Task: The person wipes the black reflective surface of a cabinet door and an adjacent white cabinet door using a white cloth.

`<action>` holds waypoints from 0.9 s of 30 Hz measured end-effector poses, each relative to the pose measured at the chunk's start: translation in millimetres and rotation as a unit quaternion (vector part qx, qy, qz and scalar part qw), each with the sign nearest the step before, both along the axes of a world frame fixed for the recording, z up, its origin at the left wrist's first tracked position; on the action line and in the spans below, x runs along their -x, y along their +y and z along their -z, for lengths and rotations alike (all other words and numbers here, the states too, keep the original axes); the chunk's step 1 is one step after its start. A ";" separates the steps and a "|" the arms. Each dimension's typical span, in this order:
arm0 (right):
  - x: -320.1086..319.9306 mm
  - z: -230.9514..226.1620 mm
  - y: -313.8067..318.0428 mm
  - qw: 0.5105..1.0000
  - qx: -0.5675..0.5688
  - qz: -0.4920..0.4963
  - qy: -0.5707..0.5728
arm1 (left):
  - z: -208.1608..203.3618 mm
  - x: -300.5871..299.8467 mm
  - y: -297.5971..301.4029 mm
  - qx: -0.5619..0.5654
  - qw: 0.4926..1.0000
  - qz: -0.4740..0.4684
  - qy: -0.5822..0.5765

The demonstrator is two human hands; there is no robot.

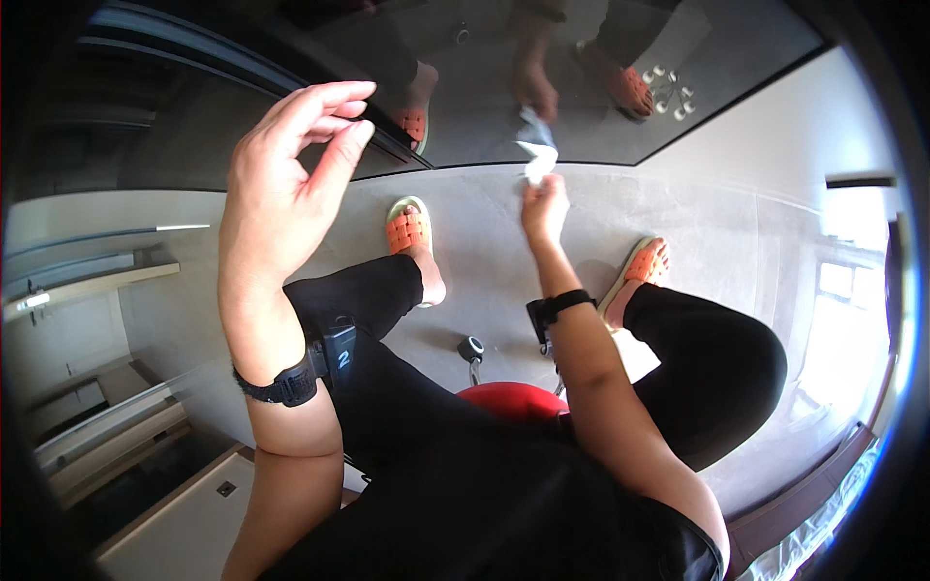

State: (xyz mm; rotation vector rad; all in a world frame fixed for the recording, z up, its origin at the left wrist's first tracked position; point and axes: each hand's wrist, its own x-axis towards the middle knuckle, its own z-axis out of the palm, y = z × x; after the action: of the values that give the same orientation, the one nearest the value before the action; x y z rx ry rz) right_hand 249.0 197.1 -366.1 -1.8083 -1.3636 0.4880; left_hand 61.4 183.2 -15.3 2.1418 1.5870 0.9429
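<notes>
My left hand (281,169) is raised in front of the edge where two dark glossy panels meet. Its fingers curve forward, with a gap between thumb and fingertips, and nothing is in it. Farther right, my right hand (547,205) grips a small crumpled white tissue or thin cloth (539,157). That white piece sticks out beyond the fingers, close to the lower edge of the dark glossy panel (620,121). Whether it touches the panel I cannot tell. The panel mirrors my hand, the white piece and my feet.
I sit on a red stool seat (513,399) with casters (471,347). My feet, in orange slippers (408,230), rest on the grey floor (484,261). Pale open shelving (97,281) stands at the left. Bright window light (843,300) comes from the right.
</notes>
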 end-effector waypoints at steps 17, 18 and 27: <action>103.7 -52.3 -3.9 0.908 0.121 -0.399 -0.043 | -2.5 33.7 -10.0 0.010 1.000 -0.023 -0.012; 94.4 -75.0 -9.2 0.936 0.038 -0.349 0.022 | -6.2 34.3 -8.6 -0.008 1.000 -0.020 -0.017; -2.2 -301.8 53.0 0.838 -0.541 -0.001 -0.074 | -7.2 46.5 -20.6 -0.069 0.994 -0.027 -0.082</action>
State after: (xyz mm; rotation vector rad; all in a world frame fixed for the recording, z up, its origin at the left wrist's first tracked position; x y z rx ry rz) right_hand 251.2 250.1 -64.3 -0.8872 -1.3166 -0.4103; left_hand 14.9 162.6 -8.1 2.0583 1.5470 1.2451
